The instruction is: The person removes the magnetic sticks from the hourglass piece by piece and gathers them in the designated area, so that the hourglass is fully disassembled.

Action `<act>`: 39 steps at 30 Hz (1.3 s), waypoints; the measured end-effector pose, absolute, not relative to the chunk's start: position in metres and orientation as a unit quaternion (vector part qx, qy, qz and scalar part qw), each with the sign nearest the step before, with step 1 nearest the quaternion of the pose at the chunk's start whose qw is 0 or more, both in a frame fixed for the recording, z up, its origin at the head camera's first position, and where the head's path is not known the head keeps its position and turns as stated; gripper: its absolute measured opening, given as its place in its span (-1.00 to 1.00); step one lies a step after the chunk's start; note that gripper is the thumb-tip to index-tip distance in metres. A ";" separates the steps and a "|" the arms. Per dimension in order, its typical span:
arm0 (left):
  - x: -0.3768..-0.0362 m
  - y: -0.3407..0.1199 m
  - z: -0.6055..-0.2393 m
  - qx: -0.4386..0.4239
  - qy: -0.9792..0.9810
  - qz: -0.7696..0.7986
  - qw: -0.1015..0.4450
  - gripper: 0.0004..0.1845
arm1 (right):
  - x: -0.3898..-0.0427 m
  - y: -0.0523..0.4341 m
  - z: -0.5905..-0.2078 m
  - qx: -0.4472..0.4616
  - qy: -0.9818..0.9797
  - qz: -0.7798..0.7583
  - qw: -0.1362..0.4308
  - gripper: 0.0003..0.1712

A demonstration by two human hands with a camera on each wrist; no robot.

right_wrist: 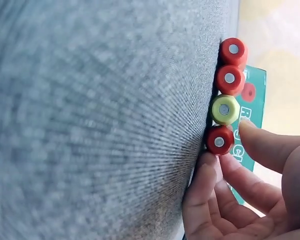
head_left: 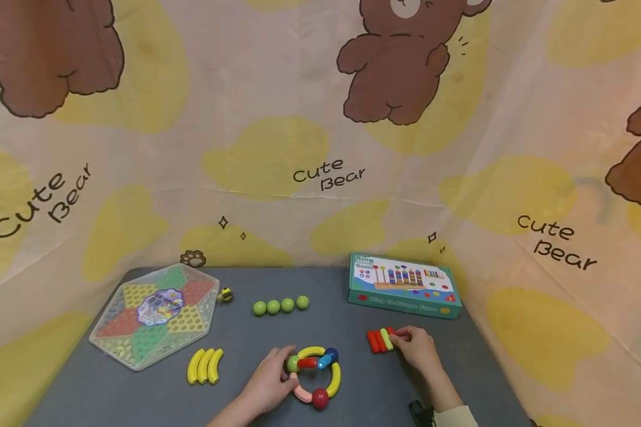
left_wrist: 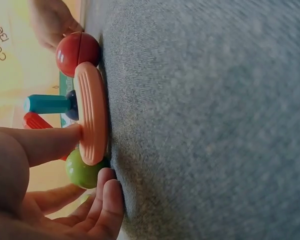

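Observation:
My left hand (head_left: pixel 269 381) grips the left side of a ring made of magnetic balls and curved sticks. In the left wrist view its thumb presses the pink curved stick (left_wrist: pixel 92 115), while the fingers curl around the green ball (left_wrist: pixel 82 170). A dark red ball (head_left: pixel 320 398), a dark blue ball (head_left: pixel 331 354) and yellow curved sticks (head_left: pixel 333 379) complete the ring. A red stick (head_left: pixel 307 363) and a blue stick (head_left: pixel 324 361) slope above it. My right hand (head_left: pixel 421 351) pinches the end red stick (right_wrist: pixel 219 140), beside a light green stick (right_wrist: pixel 225 110) and two more red sticks.
Behind the right hand lies a Ring Challenge Game box (head_left: pixel 403 287). Several green balls (head_left: pixel 273 306) line up at the back centre. Yellow curved sticks (head_left: pixel 205 366), a hexagonal board game (head_left: pixel 155 314) and a small bee figure (head_left: pixel 226 295) are at left. A patterned cloth (head_left: pixel 267 160) hangs behind.

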State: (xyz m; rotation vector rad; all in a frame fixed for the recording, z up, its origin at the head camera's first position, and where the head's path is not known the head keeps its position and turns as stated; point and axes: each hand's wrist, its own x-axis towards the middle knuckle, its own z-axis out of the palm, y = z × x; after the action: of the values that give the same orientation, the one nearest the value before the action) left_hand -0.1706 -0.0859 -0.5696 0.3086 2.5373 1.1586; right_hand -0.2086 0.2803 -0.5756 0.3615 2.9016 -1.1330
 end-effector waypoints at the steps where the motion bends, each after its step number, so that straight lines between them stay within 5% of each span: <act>1: -0.170 -0.086 -0.569 0.109 0.891 0.409 0.165 -0.34 | -0.209 0.280 -0.575 0.114 0.926 -0.359 -0.003 -0.63; 18: -0.172 -0.086 -0.571 0.109 0.889 0.411 0.170 -0.37 | -0.199 0.250 -0.558 0.079 0.909 -0.400 -0.088 -0.80; 32: -0.172 -0.089 -0.571 0.138 0.881 0.428 0.148 -0.32 | -0.187 0.204 -0.545 -0.002 0.896 -0.439 -0.063 -0.81; 39: -0.171 -0.089 -0.570 0.110 0.884 0.426 0.159 -0.27 | -0.181 0.186 -0.543 -0.106 0.896 -0.430 0.009 -0.67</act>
State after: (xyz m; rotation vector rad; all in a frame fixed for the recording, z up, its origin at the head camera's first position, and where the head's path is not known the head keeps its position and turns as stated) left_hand -0.1713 -0.0886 -0.5700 0.3150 2.5267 1.2195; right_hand -0.1814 0.1860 -0.5427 -0.3303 2.7998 -1.3447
